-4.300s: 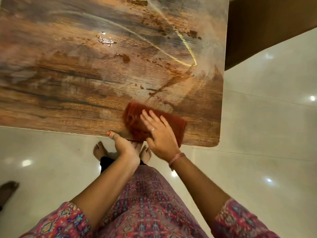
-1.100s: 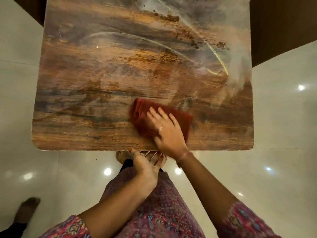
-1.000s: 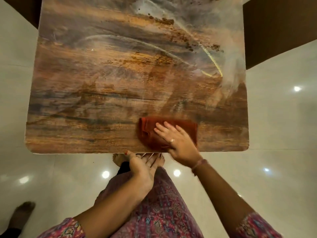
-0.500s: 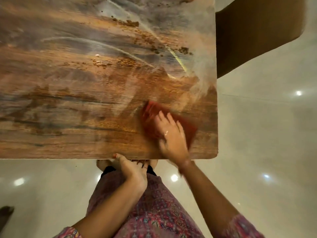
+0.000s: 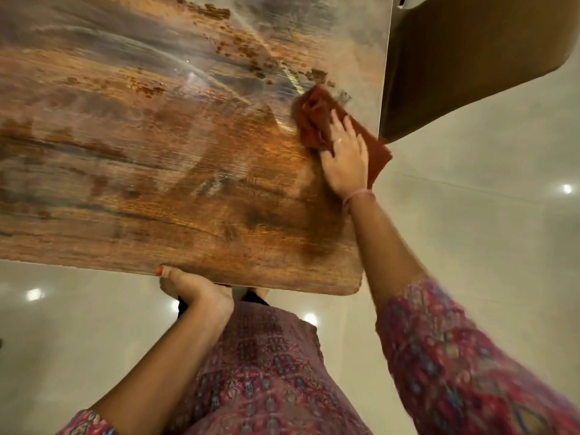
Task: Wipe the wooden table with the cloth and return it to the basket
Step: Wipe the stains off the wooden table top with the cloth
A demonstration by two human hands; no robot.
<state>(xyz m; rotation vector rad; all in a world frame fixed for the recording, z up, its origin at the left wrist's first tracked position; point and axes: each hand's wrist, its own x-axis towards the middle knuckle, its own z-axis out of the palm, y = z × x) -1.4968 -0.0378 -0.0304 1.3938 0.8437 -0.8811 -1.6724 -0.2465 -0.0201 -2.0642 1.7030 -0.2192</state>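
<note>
Right hand: the right hand [image 5: 346, 158] lies flat with fingers spread, palm pressed down on the cloth [image 5: 317, 120] — it curls around nothing.
Cloth: rust-red, bunched at its far end, lying on the tabletop [image 5: 157, 171] at the right side; its near corner sticks out past the right edge, over the floor [image 5: 470, 215].
Left hand: the left hand [image 5: 194, 288] grips the near edge of the tabletop, thumb on top at the rim, the fingers tucked underneath and out of sight.
Tabletop edges: the near edge runs from the left border of the view to a rounded corner at the right; the right edge climbs from that corner to the top of the view. The far and left edges are outside the view.
Surface: wood grain with pale smeared streaks and a band of brown specks [image 5: 251, 54] across the far part, just left of the cloth.
Open room: bare wood stretches wide to the left of the cloth, with nothing standing on it.
Right of the tabletop: a dark brown panel [image 5: 470, 58] stands close beside the right edge — glossy pale floor below it.
Person: patterned sleeves and garment fill the near foreground.
</note>
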